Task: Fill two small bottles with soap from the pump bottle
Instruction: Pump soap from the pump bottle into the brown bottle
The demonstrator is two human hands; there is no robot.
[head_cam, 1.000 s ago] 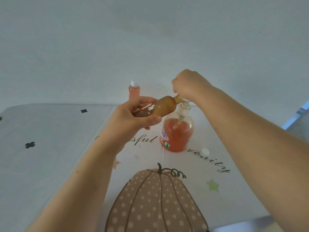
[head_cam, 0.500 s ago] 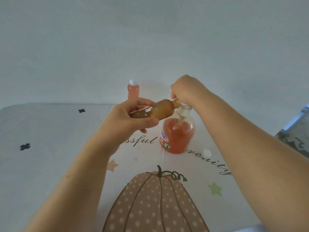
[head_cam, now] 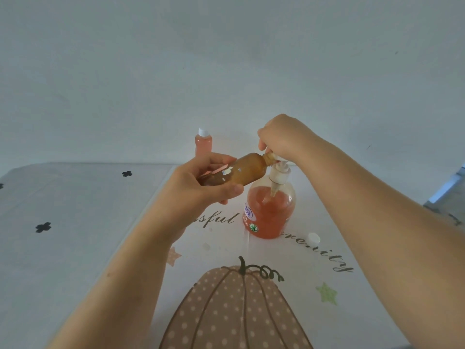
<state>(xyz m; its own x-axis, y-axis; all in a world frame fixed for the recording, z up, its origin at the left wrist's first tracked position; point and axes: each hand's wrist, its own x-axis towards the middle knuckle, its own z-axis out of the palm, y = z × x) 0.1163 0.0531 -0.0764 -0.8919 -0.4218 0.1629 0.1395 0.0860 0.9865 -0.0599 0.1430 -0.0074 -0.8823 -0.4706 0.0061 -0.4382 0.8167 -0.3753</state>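
Observation:
My left hand (head_cam: pixel 201 187) grips a small brown bottle (head_cam: pixel 241 171), tilted on its side with its open neck against the pump's spout. My right hand (head_cam: pixel 281 138) rests closed on top of the pump head of the clear pump bottle (head_cam: pixel 270 212), which stands on the table about half full of orange-pink soap. A second small bottle (head_cam: pixel 203 144), filled with pink soap and topped with a white cap, stands upright behind my left hand. A loose white cap (head_cam: pixel 314 238) lies on the table right of the pump bottle.
The table carries a white cloth (head_cam: pixel 251 258) printed with a dotted pumpkin, stars and script lettering. To the left lies a white surface with black clover marks (head_cam: pixel 42 227). A plain wall rises right behind the table.
My right hand has dropped lower on the pump head, pushing it down. The brown bottle stays at the spout in my left hand.

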